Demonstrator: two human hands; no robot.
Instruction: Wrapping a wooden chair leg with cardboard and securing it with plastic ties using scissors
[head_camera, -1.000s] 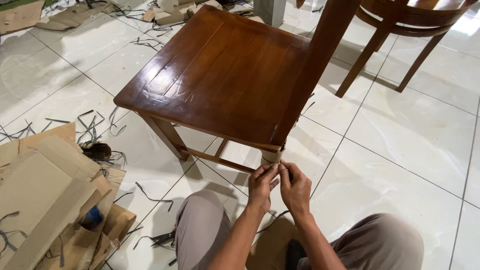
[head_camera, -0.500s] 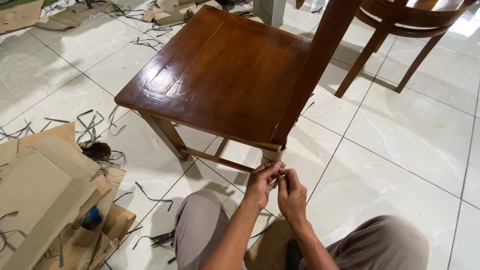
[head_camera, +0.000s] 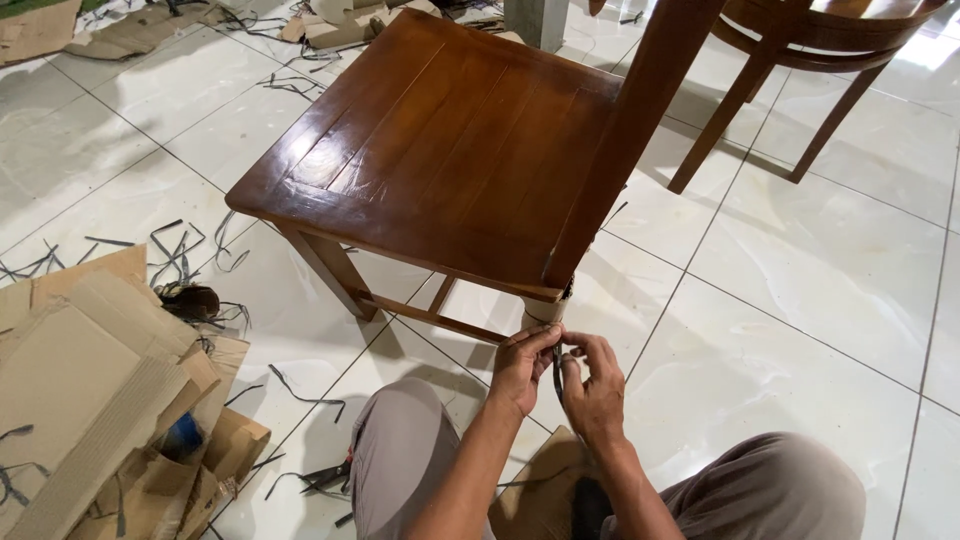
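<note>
A dark strap (head_camera: 556, 368), low at the frame's centre, is pinched between the left hand (head_camera: 522, 368) and right hand (head_camera: 595, 385) against the cardboard-wrapped leg (head_camera: 543, 311) of the wooden chair (head_camera: 440, 150), the wrapping seemingly on but not yet tied.

below the near corner of the wooden chair (head_camera: 440, 150), the left hand (head_camera: 522, 368) and right hand (head_camera: 597, 385) meet at its cardboard-wrapped leg (head_camera: 543, 311), pinching a dark strap (head_camera: 557, 368) between the fingers. left of the chair lies a cardboard pile (head_camera: 90, 380); strap scraps (head_camera: 185, 245) litter the tiled floor (head_camera: 800, 280).
</note>
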